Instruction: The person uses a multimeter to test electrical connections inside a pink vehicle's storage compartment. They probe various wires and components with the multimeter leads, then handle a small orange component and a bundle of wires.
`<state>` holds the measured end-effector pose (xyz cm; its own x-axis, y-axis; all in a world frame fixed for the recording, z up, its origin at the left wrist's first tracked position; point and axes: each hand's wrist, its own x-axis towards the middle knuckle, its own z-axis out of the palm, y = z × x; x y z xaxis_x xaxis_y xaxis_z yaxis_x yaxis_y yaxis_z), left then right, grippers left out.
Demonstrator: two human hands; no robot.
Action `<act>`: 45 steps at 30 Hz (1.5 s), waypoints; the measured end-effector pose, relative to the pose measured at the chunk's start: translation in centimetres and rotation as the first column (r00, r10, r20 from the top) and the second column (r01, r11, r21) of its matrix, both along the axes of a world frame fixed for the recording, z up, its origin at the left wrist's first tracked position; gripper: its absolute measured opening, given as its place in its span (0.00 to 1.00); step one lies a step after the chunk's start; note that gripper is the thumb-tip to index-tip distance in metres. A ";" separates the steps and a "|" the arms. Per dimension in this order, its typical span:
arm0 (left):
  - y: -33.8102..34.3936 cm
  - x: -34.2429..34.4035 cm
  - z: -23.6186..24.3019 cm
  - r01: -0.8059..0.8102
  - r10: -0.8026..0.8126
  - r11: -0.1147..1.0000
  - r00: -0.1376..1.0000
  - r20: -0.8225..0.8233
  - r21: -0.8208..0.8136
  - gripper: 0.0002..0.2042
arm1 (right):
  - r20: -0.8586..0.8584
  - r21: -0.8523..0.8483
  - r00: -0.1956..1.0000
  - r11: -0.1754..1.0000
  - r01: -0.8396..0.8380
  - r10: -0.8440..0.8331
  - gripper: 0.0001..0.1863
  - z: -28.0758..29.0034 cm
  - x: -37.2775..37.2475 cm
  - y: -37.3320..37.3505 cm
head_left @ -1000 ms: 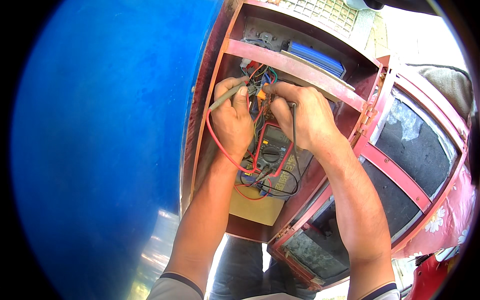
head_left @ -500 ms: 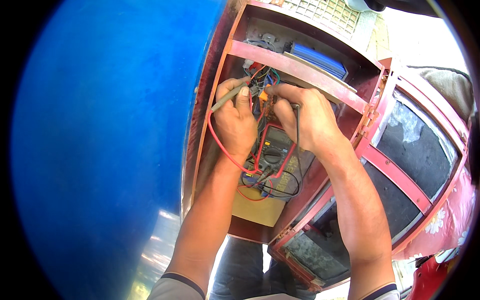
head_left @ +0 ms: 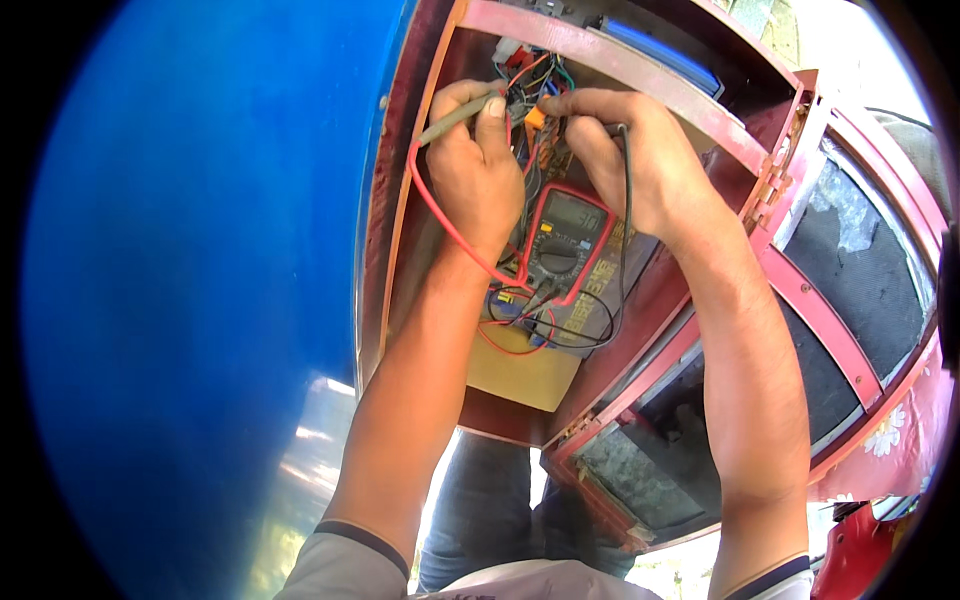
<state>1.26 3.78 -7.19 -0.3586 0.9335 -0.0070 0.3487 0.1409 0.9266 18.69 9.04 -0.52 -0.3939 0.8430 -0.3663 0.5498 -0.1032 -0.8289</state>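
My left hand (head_left: 472,175) grips a grey-bodied probe (head_left: 450,123) with a red lead, its tip among the wires (head_left: 555,72). My right hand (head_left: 640,170) is closed on the black probe (head_left: 620,131), its fingertips at an orange connector (head_left: 535,118); the probe's tip is hidden. A red-and-grey multimeter (head_left: 558,258) lies below my hands inside the open red metal box (head_left: 590,418), on a grey block with yellow lettering; its display digits show faintly. Looped red and black leads run from its lower end. A yellow-beige board (head_left: 515,375) lies at the bottom.
A blue panel (head_left: 200,250) fills the left. A blue finned unit (head_left: 660,55) sits behind a red crossbar (head_left: 680,110). The hinged door (head_left: 820,330) hangs open at the right, above pink flowered fabric (head_left: 910,430). My legs (head_left: 480,510) show below.
The view has shifted, so the box, multimeter and both hands appear higher and slightly further right. My hands keep the same grip on the probes at the wiring.
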 end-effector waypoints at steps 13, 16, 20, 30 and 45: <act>0.0 0.0 0.3 -0.007 0.009 0.999 0.998 0.068 -0.032 0.07 | -0.081 -0.096 0.997 0.995 0.009 -0.017 0.19 0.4 0.2 0.0; -0.1 -0.1 0.2 -0.013 0.016 0.999 0.997 0.072 -0.034 0.07 | -0.112 -0.023 0.994 1.000 0.001 -0.003 0.19 -0.2 0.2 -0.1; -0.2 -0.1 0.2 -0.008 0.010 0.998 0.999 0.041 -0.055 0.07 | -0.092 -0.058 0.996 0.998 -0.002 -0.003 0.19 0.0 0.1 0.1; -0.3 -0.4 0.2 0.019 -0.019 1.000 1.000 -0.014 -0.022 0.07 | -0.034 -0.037 0.999 0.999 0.017 -0.018 0.19 1.0 -0.5 0.0; -0.3 -0.2 0.2 0.011 -0.011 1.000 1.000 0.002 -0.024 0.07 | -0.033 0.017 0.999 1.000 0.017 -0.016 0.18 0.0 -0.6 -0.3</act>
